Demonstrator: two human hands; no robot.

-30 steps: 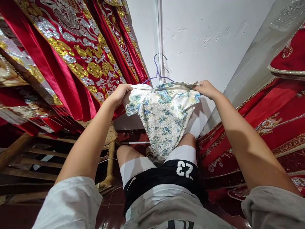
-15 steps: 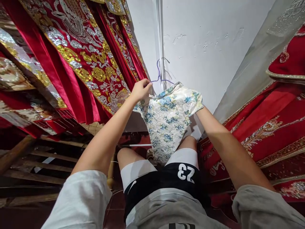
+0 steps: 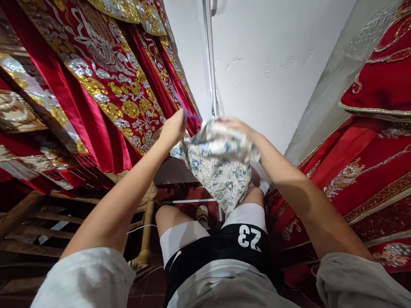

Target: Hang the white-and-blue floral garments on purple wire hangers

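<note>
I hold a white garment with a blue and green flower pattern (image 3: 221,171) up in front of me. My left hand (image 3: 174,128) is closed on the blue wire hanger (image 3: 189,114), which sticks out beside the red cloth. My right hand (image 3: 236,127) is closed on the bunched top of the garment; it is smeared by motion. The rest of the garment hangs down toward my knees.
Red robes with gold and silver embroidery (image 3: 105,85) hang close on the left, more red embroidered cloth (image 3: 369,171) on the right. A white wall with a pipe (image 3: 208,64) is ahead. A wooden and cane chair (image 3: 146,214) stands at lower left.
The garment was spread out flat between both hands; my left hand then took the hanger, and my right hand has come up over the top, bunching the cloth.
</note>
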